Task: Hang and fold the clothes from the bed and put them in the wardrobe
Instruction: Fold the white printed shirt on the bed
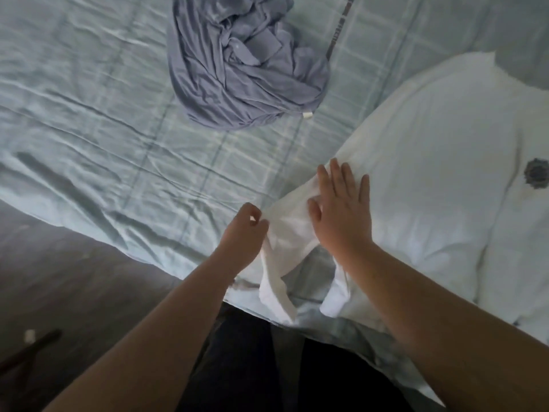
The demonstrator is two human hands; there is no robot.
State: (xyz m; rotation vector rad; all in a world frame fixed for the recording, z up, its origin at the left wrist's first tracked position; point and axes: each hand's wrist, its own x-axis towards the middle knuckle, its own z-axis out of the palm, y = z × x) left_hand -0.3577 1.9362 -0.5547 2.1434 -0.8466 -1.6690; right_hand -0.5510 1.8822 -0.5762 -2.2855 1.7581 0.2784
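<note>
Two garments on the bed (89,114): white shirt (430,173) spread near the edge on my right, blue-grey garment (237,78) crumpled farther up, well apart. Right hand (341,212) lies flat on the shirt, fingers straight and slightly spread, pinning it. Left hand (245,233) pinches its side edge, fingers curled. Likely light, limp, creases easily. Grip at hems/corners with both hands and fold against the mattress.

Bed (208,162) fills most of the view, covered by a pale blue-green checked fabric sheet (89,120). The sheet is creased, with its near edge draping over the side. Dark grey-brown smooth floor (74,278) at lower left. On it lie a small white scrap (29,335) and, near it, a thin dark rod (35,347); neither can be identified. Light is soft and diffuse, with a mild sheen on the creases.
</note>
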